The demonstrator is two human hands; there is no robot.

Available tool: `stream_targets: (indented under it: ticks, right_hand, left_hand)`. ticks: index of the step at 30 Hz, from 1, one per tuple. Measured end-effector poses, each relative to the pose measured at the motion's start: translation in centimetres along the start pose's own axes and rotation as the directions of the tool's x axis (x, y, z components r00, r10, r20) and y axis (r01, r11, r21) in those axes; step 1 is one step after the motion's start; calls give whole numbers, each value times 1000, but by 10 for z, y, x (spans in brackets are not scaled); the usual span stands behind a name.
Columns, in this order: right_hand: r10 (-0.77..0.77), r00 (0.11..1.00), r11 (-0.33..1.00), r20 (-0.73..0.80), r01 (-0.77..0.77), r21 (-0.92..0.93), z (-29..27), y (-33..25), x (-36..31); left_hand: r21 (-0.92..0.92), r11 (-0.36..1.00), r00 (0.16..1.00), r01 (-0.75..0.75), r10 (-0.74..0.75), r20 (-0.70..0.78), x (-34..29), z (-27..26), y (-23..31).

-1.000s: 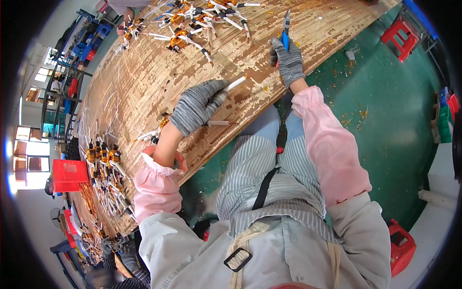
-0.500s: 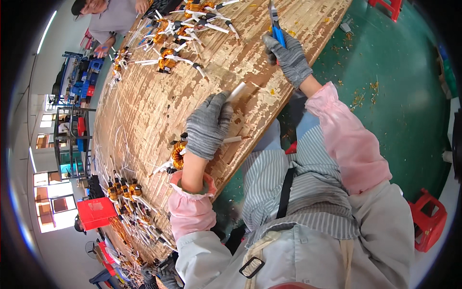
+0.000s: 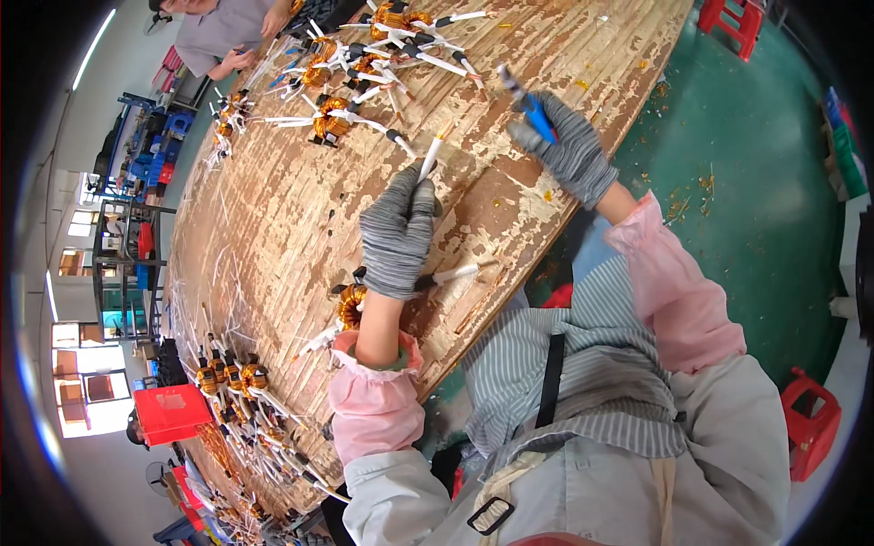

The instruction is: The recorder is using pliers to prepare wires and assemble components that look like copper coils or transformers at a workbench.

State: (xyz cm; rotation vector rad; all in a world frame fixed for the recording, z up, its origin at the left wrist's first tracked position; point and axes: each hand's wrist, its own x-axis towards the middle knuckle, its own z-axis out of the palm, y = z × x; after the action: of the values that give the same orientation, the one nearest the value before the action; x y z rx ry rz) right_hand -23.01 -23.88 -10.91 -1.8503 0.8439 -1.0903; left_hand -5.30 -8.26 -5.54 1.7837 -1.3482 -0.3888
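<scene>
My left hand [image 3: 398,232], in a grey knit glove, lies on the worn wooden table [image 3: 273,209] and grips a copper-wound coil [image 3: 351,305] with white sleeved leads; one lead [image 3: 429,156] sticks up past the fingers and another [image 3: 455,272] lies to the right. My right hand [image 3: 566,146], also gloved in grey, hovers over the table's right edge and holds blue-handled cutters [image 3: 528,102] pointing up and left, apart from the coil.
A heap of similar coils [image 3: 364,64] lies at the far end, and another group [image 3: 241,391] sits at the near left. Another person [image 3: 223,32] works at the far side. Red stools [image 3: 810,428] stand on the green floor; a red bin [image 3: 171,411] is left.
The view has shifted, so the table sits lower in frame. My right hand with the cutters has drawn nearer the left hand, which stays closed on the coil.
</scene>
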Motion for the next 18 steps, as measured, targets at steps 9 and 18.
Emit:
stream_targets:
  ticks: [9,18]
  right_hand:
    - [-288,955,759,66,270,-593,11,-19,-9]
    - [-344,934,727,100,332,-601,13,-17,-8]
  left_hand:
    - [140,984,987,-108,123,-102,-1,14,-16]
    - [116,992,993,-52,64,-98,-1,15,-15]
